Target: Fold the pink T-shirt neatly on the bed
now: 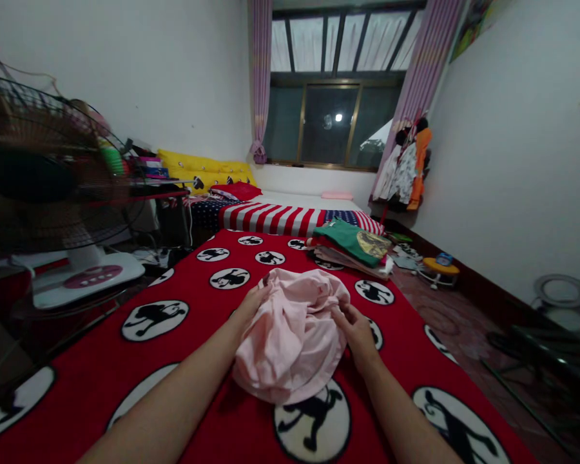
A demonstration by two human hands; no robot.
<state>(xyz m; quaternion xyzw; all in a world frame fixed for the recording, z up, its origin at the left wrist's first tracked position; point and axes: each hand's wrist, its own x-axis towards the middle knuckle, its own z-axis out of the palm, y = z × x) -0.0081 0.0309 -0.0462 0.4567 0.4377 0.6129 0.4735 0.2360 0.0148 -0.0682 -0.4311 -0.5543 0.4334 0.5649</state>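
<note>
Pink garment (290, 335), one, light cloth, bunched and creased; lies on the red blanket (198, 367) patterned with dark figures in white ovals, between the two hands.

Left hand (252, 306): at the garment's left upper edge; fingers largely behind cloth, so whether they pinch cannot be told.

Right hand (358, 332): at the right edge; thumb and fingers appear to pinch the cloth.

Green garment (341, 235): topmost of a clothes pile beyond, on the same blanket, toward the right.

Handling note, as judged: find matching edges or seams before pulling; take one layer in each hand, draw both sides apart evenly, shake out inner bunching, then lay flat and smooth from the middle outward, clear of the pile.
</note>
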